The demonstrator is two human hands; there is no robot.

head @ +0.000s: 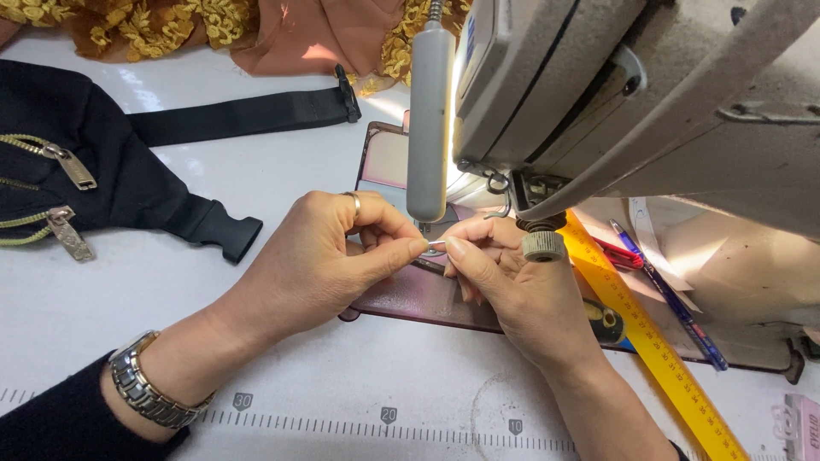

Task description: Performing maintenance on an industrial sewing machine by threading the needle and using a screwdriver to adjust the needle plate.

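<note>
White work table (256, 358), smooth and brightly lit, printed ruler scale running along its near edge. Far left, black waist bag (102, 171) with two brass-coloured zip pulls, its strap (248, 113) stretched rightward across the top, black plastic buckle (229, 232) at the near end of the bag. Along the far edge, brown fabric with yellow embroidery (213, 26), bunched up. No more of the room in view.

Centre left, left hand (320, 256), ring on one finger, metal wristwatch (145, 388) and dark sleeve at the wrist. Thumb and forefinger pinched shut on the left end of a small silvery piece (437, 243), too small to identify. Other fingers curled in loosely.

Silvery piece exactly between the two hands, gripped from both sides, just above the dark purplish bed plate (418, 294) and right below the grey lamp tube (429, 119) hanging down in front of the sewing machine (649, 94).

Right of centre, right hand (521, 294), thumb and forefinger closed on the right end of the same piece, fingertips of both hands nearly touching. Remaining fingers tucked under, resting over the bed plate. Knurled round knob (543, 243) of the machine just above the right hand's knuckles.

Further right, yellow ruler (649, 341) lying diagonally across the table, passing just beside the right wrist. Beyond the ruler, blue pen (675, 303) and a red item (619, 254), only partly visible under the machine's arm. Far right corner, pink clip-like object (801, 427), cut off by the edge.
</note>
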